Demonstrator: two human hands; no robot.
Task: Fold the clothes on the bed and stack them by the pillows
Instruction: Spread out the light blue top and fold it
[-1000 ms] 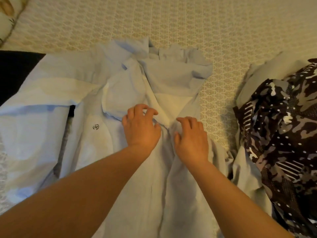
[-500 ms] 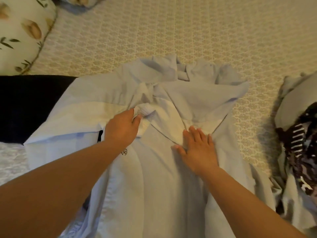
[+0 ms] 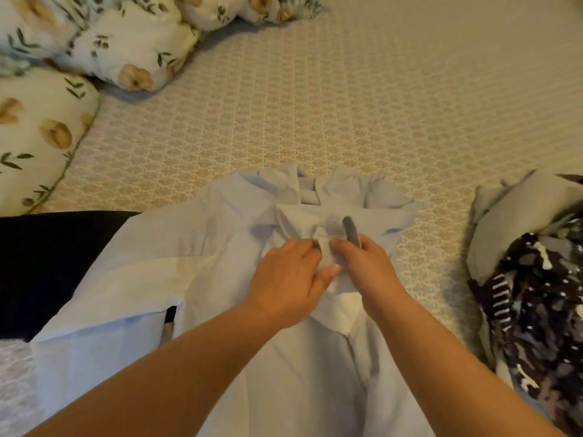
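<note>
Pinching the collar area of the light blue shirt [image 3: 220,279], we are using our left hand [image 3: 288,279] and right hand [image 3: 367,268] together on the bed [image 3: 347,105].

Two bare hands work at the middle: the left hand [image 3: 285,279] and the right hand [image 3: 367,266]. One light blue shirt [image 3: 220,279] lies spread on one patterned bedspread [image 3: 347,105]. Three floral pillows [image 3: 126,48] show at the top left. One dark patterned garment [image 3: 536,310], one grey garment [image 3: 517,216], one black cloth [image 3: 47,263] and one white lace piece [image 3: 15,389] lie around it.
</note>
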